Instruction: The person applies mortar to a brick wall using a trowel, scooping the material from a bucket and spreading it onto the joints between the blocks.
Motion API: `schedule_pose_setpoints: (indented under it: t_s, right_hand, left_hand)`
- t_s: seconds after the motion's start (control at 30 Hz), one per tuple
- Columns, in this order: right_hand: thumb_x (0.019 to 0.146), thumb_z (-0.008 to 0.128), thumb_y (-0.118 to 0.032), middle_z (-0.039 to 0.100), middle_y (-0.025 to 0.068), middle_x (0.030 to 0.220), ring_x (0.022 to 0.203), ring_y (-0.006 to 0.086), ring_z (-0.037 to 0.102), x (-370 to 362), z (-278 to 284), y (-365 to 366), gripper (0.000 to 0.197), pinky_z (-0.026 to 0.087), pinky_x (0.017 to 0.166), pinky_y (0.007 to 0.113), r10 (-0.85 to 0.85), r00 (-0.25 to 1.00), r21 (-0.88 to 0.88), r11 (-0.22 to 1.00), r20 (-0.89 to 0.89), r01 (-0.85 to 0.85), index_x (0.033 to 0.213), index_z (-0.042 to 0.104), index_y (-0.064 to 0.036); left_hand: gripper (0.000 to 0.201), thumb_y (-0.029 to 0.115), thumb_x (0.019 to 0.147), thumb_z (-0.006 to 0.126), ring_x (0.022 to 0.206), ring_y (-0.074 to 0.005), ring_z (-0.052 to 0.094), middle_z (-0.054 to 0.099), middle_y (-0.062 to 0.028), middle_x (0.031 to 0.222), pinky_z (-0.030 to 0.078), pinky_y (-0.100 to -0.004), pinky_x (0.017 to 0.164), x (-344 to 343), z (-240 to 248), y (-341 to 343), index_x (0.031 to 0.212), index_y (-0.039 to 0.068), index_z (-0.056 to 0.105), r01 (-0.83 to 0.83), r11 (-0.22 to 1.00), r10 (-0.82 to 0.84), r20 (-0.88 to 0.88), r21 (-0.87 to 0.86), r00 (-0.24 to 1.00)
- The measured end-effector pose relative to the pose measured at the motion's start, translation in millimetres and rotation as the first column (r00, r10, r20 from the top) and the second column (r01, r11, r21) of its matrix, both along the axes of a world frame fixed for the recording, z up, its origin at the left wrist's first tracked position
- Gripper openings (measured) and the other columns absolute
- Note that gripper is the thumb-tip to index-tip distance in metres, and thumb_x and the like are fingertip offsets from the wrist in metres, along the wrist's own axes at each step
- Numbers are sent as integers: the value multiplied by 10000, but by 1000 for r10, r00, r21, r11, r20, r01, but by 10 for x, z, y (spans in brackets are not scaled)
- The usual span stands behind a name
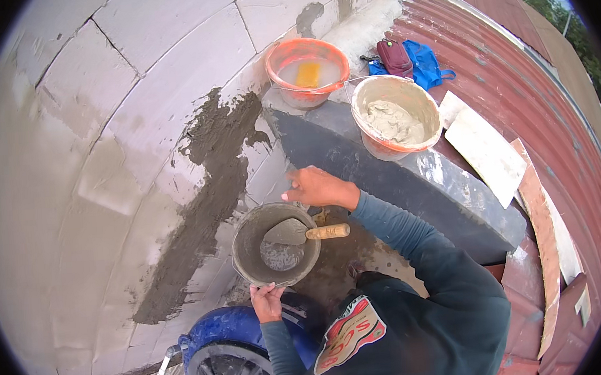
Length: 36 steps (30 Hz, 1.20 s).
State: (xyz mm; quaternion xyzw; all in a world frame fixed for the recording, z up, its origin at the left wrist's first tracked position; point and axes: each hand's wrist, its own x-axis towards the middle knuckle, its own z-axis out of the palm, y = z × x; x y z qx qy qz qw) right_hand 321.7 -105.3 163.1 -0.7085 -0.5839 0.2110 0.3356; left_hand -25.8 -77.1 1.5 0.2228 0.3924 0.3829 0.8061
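A dark grey bucket with wet grey mortar residue in its bottom is in front of me beside the block wall. My left hand grips its near rim, fingers over the edge. A trowel lies in the bucket, its grey blade inside and its wooden handle sticking out over the right rim; neither hand is on it. Just beyond the far rim, my right hand is closed with curled fingers. What they hold, if anything, I cannot make out. Fresh mortar covers a rough strip of the wall.
An orange bucket of cloudy water with a yellow sponge stands on the dark ledge. Beside it is a bucket of pale paste. Bags and boards lie on the red corrugated roof. A blue drum stands near my left arm.
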Motion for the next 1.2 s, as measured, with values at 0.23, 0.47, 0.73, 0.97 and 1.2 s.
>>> schedule_pose_setpoints:
  t_s: [0.23, 0.47, 0.73, 0.97, 1.2]
  right_hand:
    - [849, 744, -337, 678, 234, 1095, 1052, 378, 658, 1486, 978, 736, 412, 528, 854, 491, -308, 728, 162, 950, 613, 266, 1063, 653, 3]
    - [885, 631, -324, 709, 134, 768, 722, 321, 708, 1984, 929, 1477, 303, 568, 683, 426, -163, 393, 159, 986, 905, 43, 861, 699, -29]
    - [871, 600, -205, 502, 54, 597, 469, 148, 466, 2890, 1948, 1663, 247, 340, 398, 322, -353, 812, 107, 888, -464, 447, 701, 538, -37]
    - [892, 594, -139, 395, -26, 588, 480, 66, 348, 2879, 2727, 1321, 212, 288, 414, 236, -87, 574, 215, 873, -814, 438, 738, 457, -90]
    - [1006, 525, -192, 562, 45, 724, 532, 157, 522, 3681, 3816, 0, 174, 493, 459, 265, 409, 433, 491, 866, -803, 92, 1021, 500, -20]
  left_hand:
    - [441, -152, 748, 543, 840, -318, 719, 676, -143, 979, 632, -528, 784, 6, -178, -310, 1130, 68, 517, -39, 999, 39, 32, -1, 999]
    - [457, -158, 744, 524, 882, -352, 725, 674, -176, 1032, 626, -572, 814, -70, -445, -624, 1149, 54, 513, -123, 992, 126, 79, -39, 989]
    - [527, -155, 710, 559, 896, -354, 725, 671, -192, 1046, 631, -581, 822, -37, -262, -931, 1200, 33, 517, -312, 947, 316, 64, -72, 946]
    - [493, -151, 717, 562, 857, -332, 719, 665, -167, 996, 635, -558, 810, 61, -108, -822, 1168, 42, 509, -328, 944, 329, 15, -40, 944]
    - [447, -125, 731, 568, 864, -309, 717, 667, -160, 1023, 638, -495, 818, 25, -253, -555, 1151, 25, 529, -194, 979, 190, -65, -58, 980]
